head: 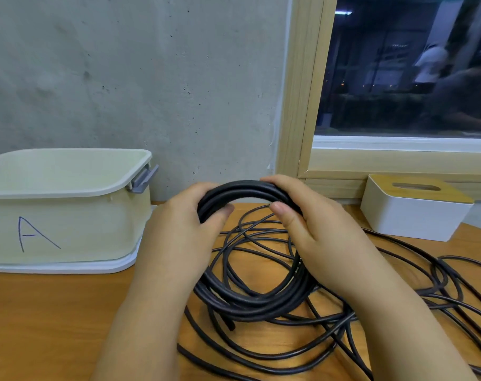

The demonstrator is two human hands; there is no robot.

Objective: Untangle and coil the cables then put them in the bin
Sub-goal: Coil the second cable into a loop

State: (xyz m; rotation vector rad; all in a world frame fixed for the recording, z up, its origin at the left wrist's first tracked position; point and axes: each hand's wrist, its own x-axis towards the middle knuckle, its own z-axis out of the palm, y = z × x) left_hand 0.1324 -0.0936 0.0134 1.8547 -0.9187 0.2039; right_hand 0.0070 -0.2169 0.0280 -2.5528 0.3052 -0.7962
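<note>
Hands grip one black coil (250, 188): left (184, 224) and right (311, 226) clench its top (thumbs inside), above loose cable (398, 270) beside bin (69, 215).

Left hand (184, 215) and right hand (313, 224) bare, forearms seemingly sleeveless.

There is a single view, from a wide-angle camera worn on the person's head, looking forward and down across the table (55, 312) toward the wall (151, 78) behind it. It sits close: the forearms run in from the bottom edge, and straight lines bow near the window (398, 78), right of the wall.
</note>
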